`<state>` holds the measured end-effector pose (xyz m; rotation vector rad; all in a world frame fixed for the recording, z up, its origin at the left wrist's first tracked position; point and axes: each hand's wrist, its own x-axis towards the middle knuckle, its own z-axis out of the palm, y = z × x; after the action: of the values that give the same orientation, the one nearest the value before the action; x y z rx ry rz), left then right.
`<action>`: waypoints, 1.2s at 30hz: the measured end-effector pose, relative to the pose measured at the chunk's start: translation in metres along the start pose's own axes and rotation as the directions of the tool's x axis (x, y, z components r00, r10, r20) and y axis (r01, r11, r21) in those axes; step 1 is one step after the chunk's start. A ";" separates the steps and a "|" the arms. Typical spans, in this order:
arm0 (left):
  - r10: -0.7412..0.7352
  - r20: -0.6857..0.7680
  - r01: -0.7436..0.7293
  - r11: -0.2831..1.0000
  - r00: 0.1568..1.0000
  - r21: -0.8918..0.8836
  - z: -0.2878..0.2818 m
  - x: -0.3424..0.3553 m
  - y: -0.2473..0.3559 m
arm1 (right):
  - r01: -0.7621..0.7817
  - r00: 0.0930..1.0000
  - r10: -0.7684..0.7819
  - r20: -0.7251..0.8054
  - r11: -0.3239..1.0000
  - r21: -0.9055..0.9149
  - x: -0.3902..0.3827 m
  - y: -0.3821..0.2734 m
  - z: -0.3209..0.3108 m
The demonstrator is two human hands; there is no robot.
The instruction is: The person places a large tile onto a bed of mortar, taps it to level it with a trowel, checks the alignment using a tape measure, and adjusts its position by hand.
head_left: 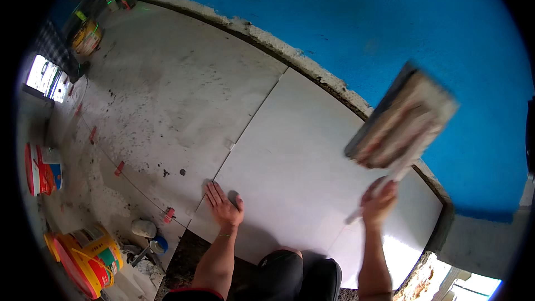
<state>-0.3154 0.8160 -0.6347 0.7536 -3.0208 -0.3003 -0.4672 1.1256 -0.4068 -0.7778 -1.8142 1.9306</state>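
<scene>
"Below the blue wall (356, 17), where on the floor (83, 195) is our tile (301, 150)?"
"Along the wall-side edge, its left side meeting the neighbouring tile (184, 83) at a narrow seam (257, 112)."
"And the paddle (402, 120)?"
"Raised above the tile, tilted, blurred. We'd judge this is tamping, so we should land it flat and lightly, middle first, sparing the corners."
"Our hands?"
"Apart: our right hand (380, 200) wraps the paddle's handle (399, 169); our left hand (224, 207) lies spread, palm down, fingertips at the seam. We should feel there for a lip and keep those fingers clear of each blow."
</scene>
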 end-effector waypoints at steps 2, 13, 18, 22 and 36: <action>0.000 -0.011 0.000 1.000 1.000 0.020 0.000 -0.001 0.000 | -0.187 0.953 0.290 0.086 0.790 -0.584 -0.001 0.064 0.025; -0.012 0.042 0.012 1.000 0.999 -0.017 -0.004 0.000 -0.002 | 0.246 0.873 -0.005 0.489 0.868 -0.431 0.033 -0.067 -0.002; -0.012 0.050 0.012 1.000 0.999 -0.006 -0.001 0.002 -0.002 | -0.126 0.966 0.244 0.086 0.734 -0.667 -0.009 0.072 0.026; -0.019 0.081 0.020 1.000 0.997 -0.011 -0.007 0.007 -0.002 | -0.146 0.816 0.524 0.244 0.595 -0.790 0.036 0.111 0.094; -0.038 0.084 0.041 0.999 0.996 -0.027 0.000 -0.003 -0.005 | -0.123 0.869 0.490 0.068 0.347 -0.930 -0.003 0.122 0.039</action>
<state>-0.3104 0.8133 -0.6355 0.8198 -3.0748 -0.3850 -0.4772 1.0809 -0.5268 -1.2317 -3.2337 1.0699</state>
